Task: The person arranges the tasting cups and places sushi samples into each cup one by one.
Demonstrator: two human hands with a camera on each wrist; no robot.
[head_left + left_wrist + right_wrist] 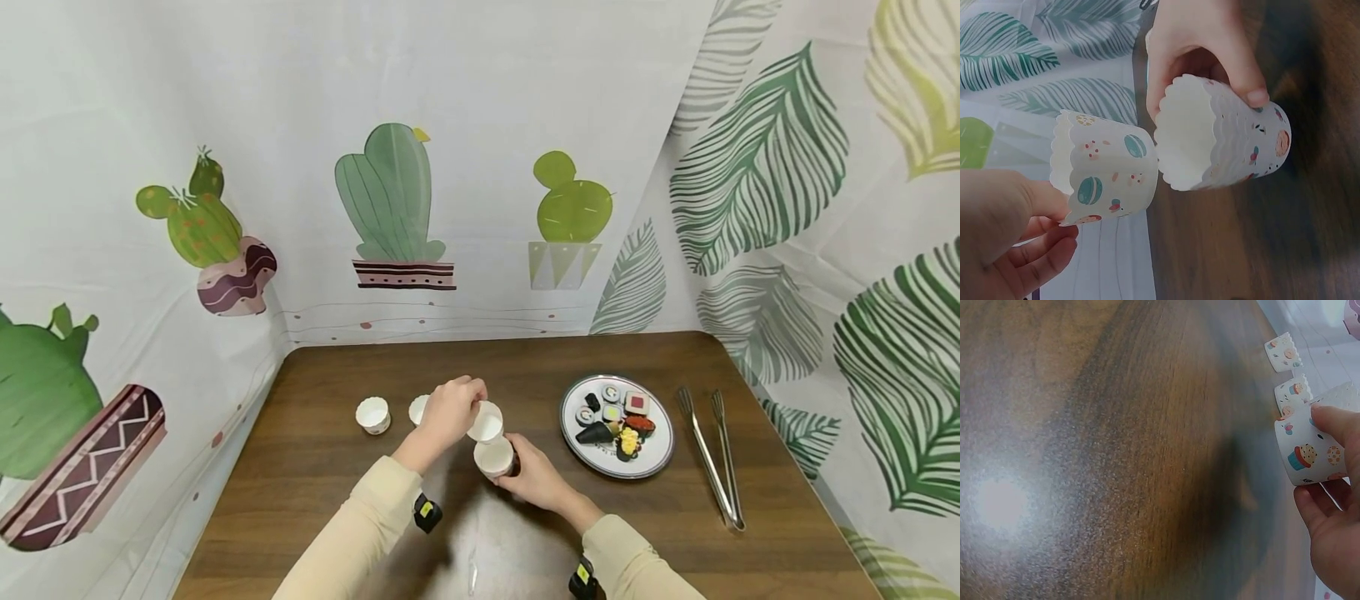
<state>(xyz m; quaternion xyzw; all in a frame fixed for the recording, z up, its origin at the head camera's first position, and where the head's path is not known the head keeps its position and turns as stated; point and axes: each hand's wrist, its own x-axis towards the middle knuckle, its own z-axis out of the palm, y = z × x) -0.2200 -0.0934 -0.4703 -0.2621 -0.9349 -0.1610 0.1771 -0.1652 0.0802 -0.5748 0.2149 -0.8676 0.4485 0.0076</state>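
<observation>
My left hand (450,410) pinches a single white paper baking cup (1113,172) by its scalloped rim. Macarons and small dots are printed on that cup. In my right hand (542,478) is a stack of matching baking cups (1241,134), gripped around the side, with several rims nested together. The single cup's base is right at the mouth of the stack; whether they touch, I cannot tell. Two more baking cups stand on the table to the left, one at the far left (372,415) and another (417,408) partly behind my left hand.
On the brown wooden table (322,483), a white plate (652,460) with a dark rim holds several sushi pieces to the right. Metal tongs (722,483) lie beyond it near the table's right edge. Patterned cloth (487,167) hangs behind the table and at its sides.
</observation>
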